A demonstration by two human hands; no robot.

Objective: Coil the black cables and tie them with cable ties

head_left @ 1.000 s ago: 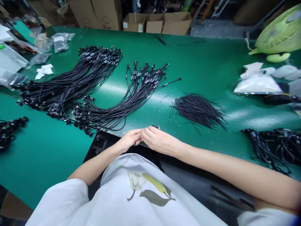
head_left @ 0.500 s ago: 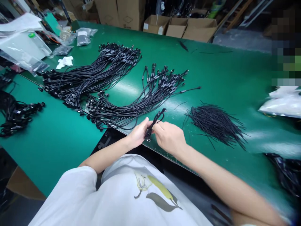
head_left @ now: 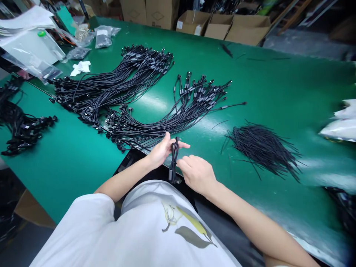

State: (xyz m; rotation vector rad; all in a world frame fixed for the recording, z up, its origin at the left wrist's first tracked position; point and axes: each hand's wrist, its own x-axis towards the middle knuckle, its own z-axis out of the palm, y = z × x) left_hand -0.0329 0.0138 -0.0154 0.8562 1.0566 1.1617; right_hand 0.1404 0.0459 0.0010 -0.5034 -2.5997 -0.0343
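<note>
A black cable coiled into a narrow bundle point(head_left: 173, 158) hangs upright between my hands, past the table's front edge. Its upper loops lie against the fingers of my left hand point(head_left: 161, 151), whose thumb points up and whose index finger stretches to the right; these fingers are apart. My right hand point(head_left: 197, 171) is closed, its fingertips pinched at the bundle's middle; any tie there is too small to make out. Just beyond my hands lies a spread of black cables point(head_left: 158, 128) with grey sleeves. To the right is a pile of thin black strips point(head_left: 265, 150), possibly ties.
A larger heap of black cables point(head_left: 111, 83) lies at the back left, with more cables point(head_left: 25, 129) on the left table. Plastic bags point(head_left: 103, 37) and a white box point(head_left: 35, 44) stand beyond. Cardboard boxes point(head_left: 247, 29) line the far edge; a white bag point(head_left: 339, 128) is at right.
The coiled cable has turned from slanted to nearly upright and dropped slightly. My left fingers have opened out from around it. My right hand has lowered a little, still pinched. The view has shifted slightly.
</note>
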